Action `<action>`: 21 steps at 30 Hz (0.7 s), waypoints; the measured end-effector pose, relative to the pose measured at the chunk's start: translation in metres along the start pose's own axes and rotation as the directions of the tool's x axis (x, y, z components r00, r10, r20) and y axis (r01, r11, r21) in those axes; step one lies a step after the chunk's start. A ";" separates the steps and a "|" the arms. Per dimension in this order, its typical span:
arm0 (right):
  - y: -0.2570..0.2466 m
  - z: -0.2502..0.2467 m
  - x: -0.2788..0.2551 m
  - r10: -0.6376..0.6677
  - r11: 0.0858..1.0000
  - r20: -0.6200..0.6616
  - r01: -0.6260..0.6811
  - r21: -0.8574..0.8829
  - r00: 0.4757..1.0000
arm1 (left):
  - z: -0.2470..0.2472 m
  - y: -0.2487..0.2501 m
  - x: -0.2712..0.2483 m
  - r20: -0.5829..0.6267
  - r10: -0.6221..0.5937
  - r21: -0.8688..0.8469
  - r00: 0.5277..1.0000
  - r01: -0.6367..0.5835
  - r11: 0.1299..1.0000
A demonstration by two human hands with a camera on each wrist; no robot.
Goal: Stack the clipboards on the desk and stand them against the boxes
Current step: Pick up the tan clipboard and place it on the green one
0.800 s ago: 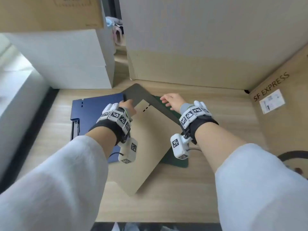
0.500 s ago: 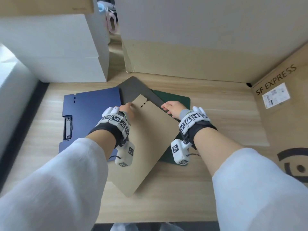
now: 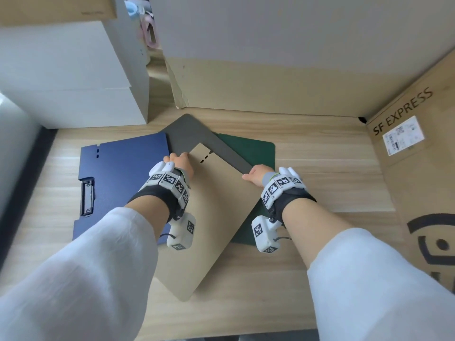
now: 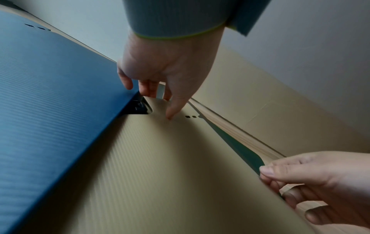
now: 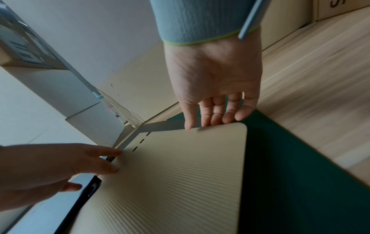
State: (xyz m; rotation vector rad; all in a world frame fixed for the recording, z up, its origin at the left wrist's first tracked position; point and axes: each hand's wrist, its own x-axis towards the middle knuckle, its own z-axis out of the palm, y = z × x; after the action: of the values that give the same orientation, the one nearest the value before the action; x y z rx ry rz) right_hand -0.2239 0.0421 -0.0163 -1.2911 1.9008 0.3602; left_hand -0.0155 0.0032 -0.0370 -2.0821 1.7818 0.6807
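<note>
A beige clipboard lies skewed on top of a grey clipboard, whose far corner sticks out. Both rest over a green clipboard and the edge of a blue clipboard with its metal clip at the left. My left hand holds the beige board's far left edge, one digit pressing its top. My right hand pinches the right corner, thumb on top and fingers under, as the left wrist view shows. The boards point at a tall cardboard box.
White boxes stand at the back left, with a narrow gap before the cardboard box. An SF Express box walls off the right side. The wooden desk shows bare to the right of the green board and in front of the stack.
The grey and beige boards were tilted up at their far end; they now lie flat over the green one. Both hands came down with them and stay on the beige board's edges.
</note>
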 end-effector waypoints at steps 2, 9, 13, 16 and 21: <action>0.000 0.001 0.004 0.019 1.000 -0.003 -0.019 -0.008 1.000 | 0.000 0.004 0.001 0.001 0.003 -0.043 1.000 -0.003 0.999; 0.004 -0.002 0.000 -0.078 0.996 0.057 0.075 0.053 0.995 | -0.003 0.016 0.003 0.020 0.033 -0.119 0.999 -0.030 0.992; 0.016 -0.005 0.001 -0.116 0.982 0.012 0.113 0.153 0.993 | -0.007 0.023 -0.002 0.046 0.059 -0.126 0.997 -0.052 0.991; 0.023 -0.020 0.005 -0.090 0.964 -0.077 0.106 0.245 0.993 | -0.007 0.026 -0.003 0.061 0.085 -0.146 0.994 -0.076 0.986; 0.038 -0.046 0.009 -0.022 0.979 -0.276 0.077 0.190 0.961 | -0.009 0.040 -0.010 0.125 0.133 -0.256 0.983 -0.097 0.962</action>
State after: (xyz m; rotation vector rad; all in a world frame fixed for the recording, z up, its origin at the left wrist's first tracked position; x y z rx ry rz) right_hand -0.2797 0.0250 -0.0005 -1.3020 2.0669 -0.0395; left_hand -0.0547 -0.0005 -0.0213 -2.0333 1.8284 1.1081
